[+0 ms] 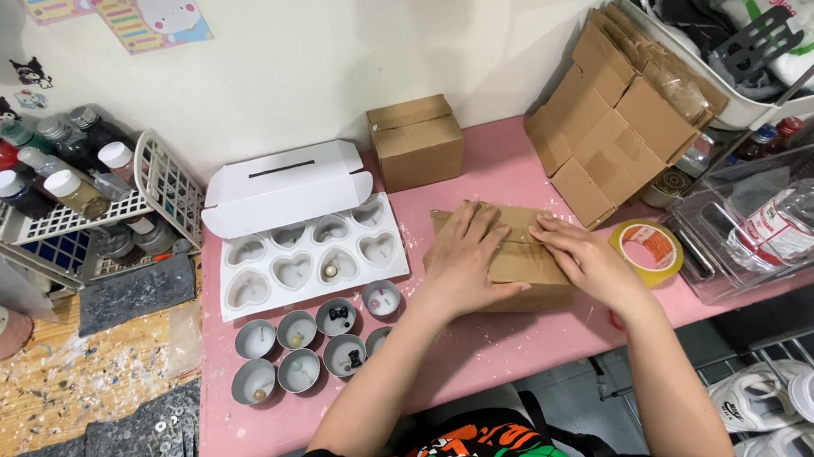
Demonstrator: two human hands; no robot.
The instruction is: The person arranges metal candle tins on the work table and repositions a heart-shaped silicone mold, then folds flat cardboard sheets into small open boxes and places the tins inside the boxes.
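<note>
Pink surface (492, 356), both hands flat on small cardboard box (524, 260): left hand (467, 262) spread, pressing its top; right hand (589, 259) fingers together on the flap. Tape roll (650, 250) just right of right hand, white heart mould tray (309, 256) left of left hand.

- My left hand (464, 258) and right hand (588, 262) covered most of the flat brown cardboard box (522, 260), hiding its top flaps.
- The small items inside the round grey metal tins (312, 346) were too tiny to identify.
- The white sneakers (801, 399) ran off the lower right edge.
- The clear plastic bottle (793, 216) was cut off at the right edge.
</note>
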